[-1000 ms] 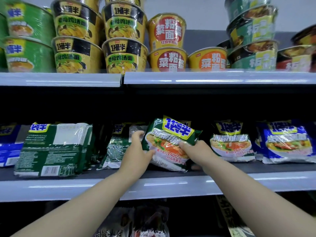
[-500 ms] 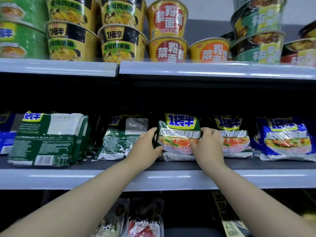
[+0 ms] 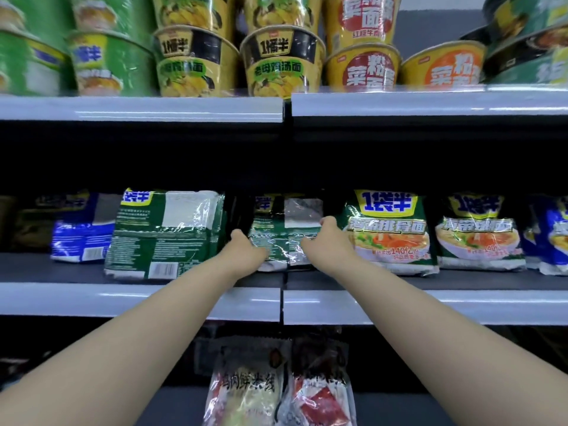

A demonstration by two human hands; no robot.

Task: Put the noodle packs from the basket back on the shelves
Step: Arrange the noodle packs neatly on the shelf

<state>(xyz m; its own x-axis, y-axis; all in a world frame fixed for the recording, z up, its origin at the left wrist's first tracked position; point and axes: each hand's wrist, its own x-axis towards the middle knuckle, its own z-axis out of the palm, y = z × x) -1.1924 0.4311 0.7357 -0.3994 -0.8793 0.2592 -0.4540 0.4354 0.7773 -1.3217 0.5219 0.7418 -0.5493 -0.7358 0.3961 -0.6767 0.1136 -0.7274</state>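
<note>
A green noodle pack (image 3: 388,232) with a yellow label stands front-out on the middle shelf (image 3: 430,305), free of both hands. To its left stands another green noodle pack (image 3: 285,238), turned back-out. My left hand (image 3: 246,252) grips this back-out pack at its lower left edge. My right hand (image 3: 330,241) holds its right edge, thumb up at the pack's upper right. The basket is not in view.
More packs line the middle shelf: a large green multipack (image 3: 163,235) and a blue pack (image 3: 81,238) to the left, a green pack (image 3: 478,235) and a blue pack (image 3: 550,238) to the right. Bowl noodles (image 3: 276,63) fill the upper shelf. Bagged noodles (image 3: 246,392) hang below.
Both hands have let go of the front-facing green pack, which now stands on the shelf. They have moved left onto the back-out green pack beside it. The view has shifted left.
</note>
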